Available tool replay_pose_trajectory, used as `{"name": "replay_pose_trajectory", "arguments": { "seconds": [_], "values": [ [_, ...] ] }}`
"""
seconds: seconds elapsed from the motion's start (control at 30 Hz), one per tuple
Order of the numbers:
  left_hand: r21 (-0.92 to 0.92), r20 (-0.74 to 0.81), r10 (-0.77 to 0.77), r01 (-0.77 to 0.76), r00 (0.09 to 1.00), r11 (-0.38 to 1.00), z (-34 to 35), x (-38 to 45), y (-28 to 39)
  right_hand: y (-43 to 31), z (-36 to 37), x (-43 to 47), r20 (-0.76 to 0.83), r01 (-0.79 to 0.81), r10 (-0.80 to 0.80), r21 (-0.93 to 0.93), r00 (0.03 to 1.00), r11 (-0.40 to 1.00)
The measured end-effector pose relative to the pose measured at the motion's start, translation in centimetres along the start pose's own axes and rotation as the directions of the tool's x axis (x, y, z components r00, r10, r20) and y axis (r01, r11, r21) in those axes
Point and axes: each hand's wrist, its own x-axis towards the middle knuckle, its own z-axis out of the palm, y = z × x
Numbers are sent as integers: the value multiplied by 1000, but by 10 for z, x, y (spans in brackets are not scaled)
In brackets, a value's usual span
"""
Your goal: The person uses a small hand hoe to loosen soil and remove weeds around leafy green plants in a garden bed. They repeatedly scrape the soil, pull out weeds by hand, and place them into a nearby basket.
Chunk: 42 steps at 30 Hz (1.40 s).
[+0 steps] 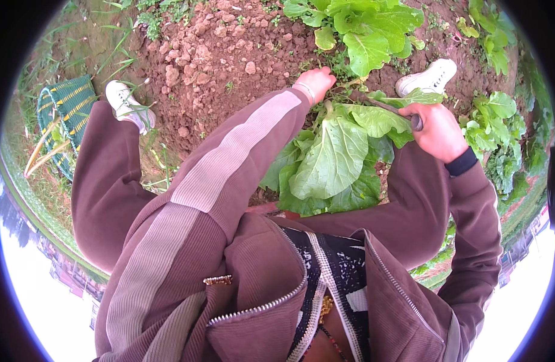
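Observation:
My right hand (433, 129) is closed around the handle of a hand tool (381, 104), whose thin metal shaft runs left towards the soil; its tip is hidden among weeds and leaves. My left hand (317, 84), with a bracelet at the wrist, reaches down at the small weeds (339, 63) beside the tool's far end; its fingertips are partly hidden, so whether it grips anything is unclear. Below both hands lies a large leafy green plant (334, 154) with broad leaves. Another leafy green plant (368, 27) grows just beyond my left hand.
Loose clods of reddish soil (205, 59) spread ahead. A green and yellow woven basket (76, 106) with handles stands at the left by my shoe (128, 106). My other shoe (426, 79) is near more leafy plants (496, 122) at the right.

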Motion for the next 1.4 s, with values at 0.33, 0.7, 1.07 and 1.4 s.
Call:
{"name": "replay_pose_trajectory", "arguments": {
  "seconds": [0.33, 0.7, 1.07, 1.4],
  "values": [
    [92, -44, 42, -37, 998, 995, 3, 4, -10, 32, 35, 2, 277, -497, 426, 632, 861, 594],
    [-11, 37, 23, -23, 999, 1000, -31, -16, -6, -33, 56, -29, -106, -210, 264, 365, 959, 907],
    [-221, -356, -317, 250, 879, 943, -112, -58, -59, -52, 15, -14, -154, -205, 238, 203, 959, 957],
    [40, 89, 133, -137, 987, 990, -65, -33, -17, -42, 18, -26, -54, -222, 233, 164, 971, 961]
  ]
}}
